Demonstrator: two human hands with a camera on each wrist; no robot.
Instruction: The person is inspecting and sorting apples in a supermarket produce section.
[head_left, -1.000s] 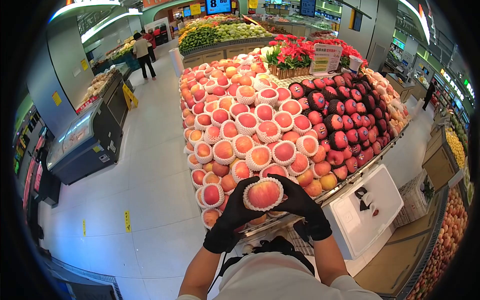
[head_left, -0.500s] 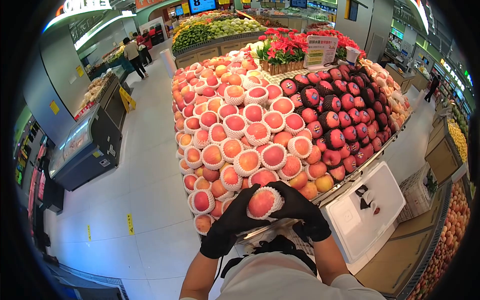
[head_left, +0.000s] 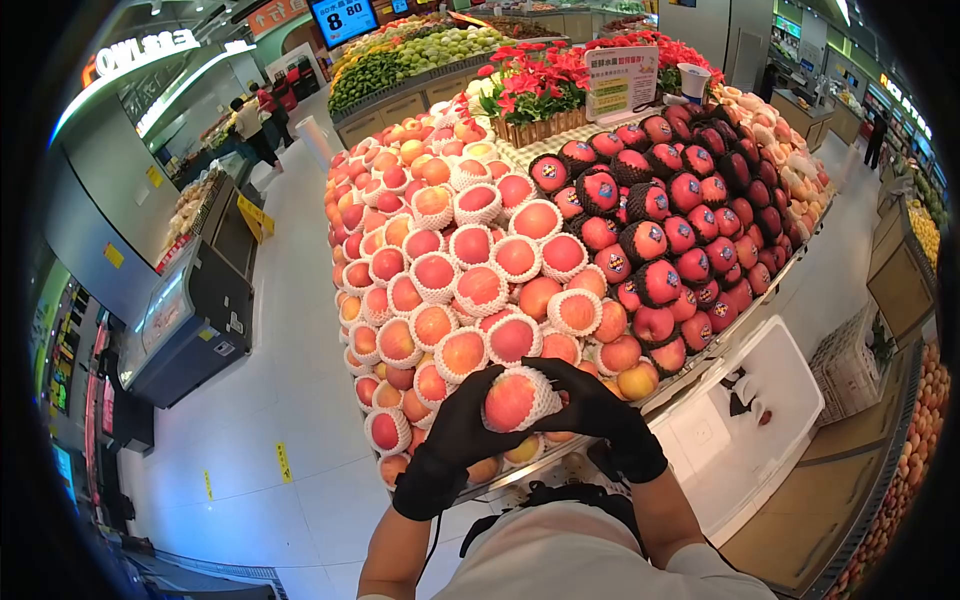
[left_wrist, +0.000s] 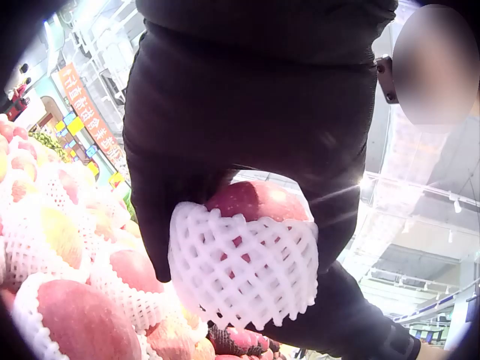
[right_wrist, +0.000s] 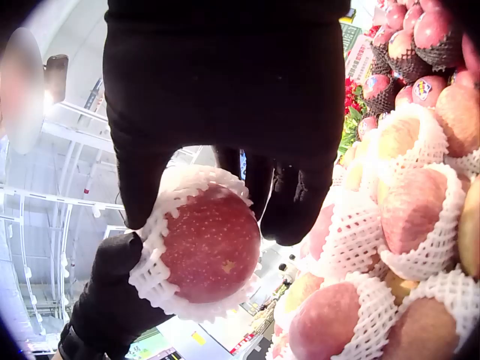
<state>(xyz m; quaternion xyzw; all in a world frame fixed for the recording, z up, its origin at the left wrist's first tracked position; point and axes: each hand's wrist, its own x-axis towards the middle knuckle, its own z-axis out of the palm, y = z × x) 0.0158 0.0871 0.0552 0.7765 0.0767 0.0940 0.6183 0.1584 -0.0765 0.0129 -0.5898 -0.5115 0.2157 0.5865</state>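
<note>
Both hands wear black gloves and hold one red apple in a white foam net sleeve, over the near edge of the fruit display. My left hand grips it from the left, my right hand from the right. In the left wrist view the net covers most of the fruit, with red skin showing at its top. The right wrist view shows the apple's bare speckled face between right thumb and fingers, the other glove close below.
Netted apples fill the display's left side, and dark red apples in black nets its right. A white foam box stands at the right. Behind are red flowers and a sign. A freezer lines the left aisle.
The apple has turned between the hands: its bare face, earlier toward the head camera, now points left, with the net on the right. The head view has swung slightly right.
</note>
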